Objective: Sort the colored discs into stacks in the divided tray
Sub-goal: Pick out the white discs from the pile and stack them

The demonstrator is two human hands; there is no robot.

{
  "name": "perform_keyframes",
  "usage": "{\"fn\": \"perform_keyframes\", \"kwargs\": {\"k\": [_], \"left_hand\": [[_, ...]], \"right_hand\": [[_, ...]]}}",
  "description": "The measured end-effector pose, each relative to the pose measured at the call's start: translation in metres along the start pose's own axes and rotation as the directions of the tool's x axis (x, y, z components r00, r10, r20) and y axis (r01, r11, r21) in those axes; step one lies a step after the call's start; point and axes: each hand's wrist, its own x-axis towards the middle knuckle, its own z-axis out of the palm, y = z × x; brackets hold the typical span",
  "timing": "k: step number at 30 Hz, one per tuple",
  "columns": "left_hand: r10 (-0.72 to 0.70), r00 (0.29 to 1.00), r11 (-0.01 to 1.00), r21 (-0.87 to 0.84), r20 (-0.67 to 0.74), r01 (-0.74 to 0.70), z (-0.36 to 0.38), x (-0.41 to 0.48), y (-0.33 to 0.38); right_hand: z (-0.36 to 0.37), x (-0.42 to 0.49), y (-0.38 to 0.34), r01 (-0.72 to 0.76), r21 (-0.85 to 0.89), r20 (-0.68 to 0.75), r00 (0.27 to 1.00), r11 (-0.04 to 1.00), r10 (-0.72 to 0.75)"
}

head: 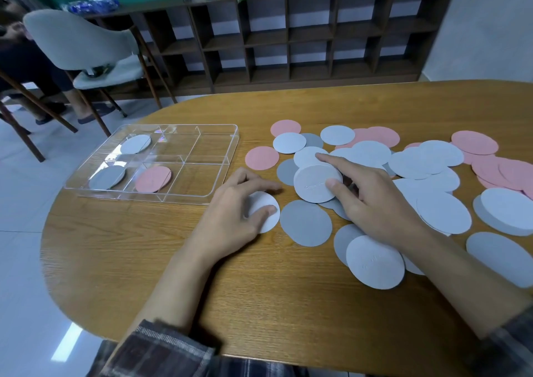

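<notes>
Wooden counter (178,261), rounded at its left end, with floor beyond that curve. Clear divided tray (230,145) sits near the left end, long side toward the person. A strip of bare wood separates its right wall from the nearest pink disc (262,158). The widest open stretch of wood is at the near side, between the two forearms.

Tray: six compartments, two rows of three.
- far left: one white disc in the tray (135,143)
- near left: one dark grey disc in the tray (107,177)
- near middle: one pink disc in the tray (153,179)
- the other three hold nothing

Loose pile (427,160) spreads from mid-counter past the right edge of view. The discs overlap heavily, so there is no sure total. At least five pink and at least four dark grey faces show, and white ones are the most numerous.

Left hand (239,203): just off the tray's near right corner, fingers curled over a white disc (264,218), thumb on its face, the disc low against the wood.

Right hand (372,200): at the pile's left edge. The thumb lies on an embossed white disc (313,184), which sits tilted above its neighbours. The index finger is stretched out past its far rim and the other fingers are tucked behind it.

Plaid sleeves (161,350) at the near edge. Grey chair (86,41) stands off the far left.
</notes>
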Motion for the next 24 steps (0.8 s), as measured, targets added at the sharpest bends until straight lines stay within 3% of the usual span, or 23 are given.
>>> {"fn": "perform_keyframes", "kwargs": {"k": [3, 6, 9, 17, 21, 24], "left_hand": [[-0.072, 0.996, 0.971, -0.233, -0.048, 0.059, -0.001, 0.001, 0.002], [-0.184, 0.982, 0.87, -0.473, -0.053, 0.137, -0.002, 0.001, 0.01], [-0.197, 0.978, 0.814, -0.567, -0.069, 0.124, 0.001, 0.003, 0.015], [-0.142, 0.979, 0.842, -0.537, -0.143, 0.044, 0.024, 0.026, 0.034], [-0.086, 0.973, 0.937, -0.35, -0.215, 0.006, 0.04, 0.044, 0.042], [-0.06, 0.974, 0.949, -0.316, -0.217, -0.011, 0.05, 0.056, 0.052]], "right_hand": [[0.001, 0.0, -0.001, -0.014, 0.015, 0.003, 1.0, 1.0, 0.014], [0.001, 0.0, -0.002, 0.001, 0.032, 0.005, 1.0, 0.999, -0.001], [0.001, 0.0, -0.001, 0.005, 0.054, 0.003, 1.0, 0.999, -0.005], [-0.007, -0.004, -0.001, -0.061, 0.17, 0.014, 0.998, 0.984, 0.06], [-0.015, -0.003, 0.004, -0.102, 0.193, -0.038, 0.993, 0.976, 0.111], [-0.022, -0.001, 0.007, -0.117, 0.195, -0.06, 0.99, 0.974, 0.131]]}}
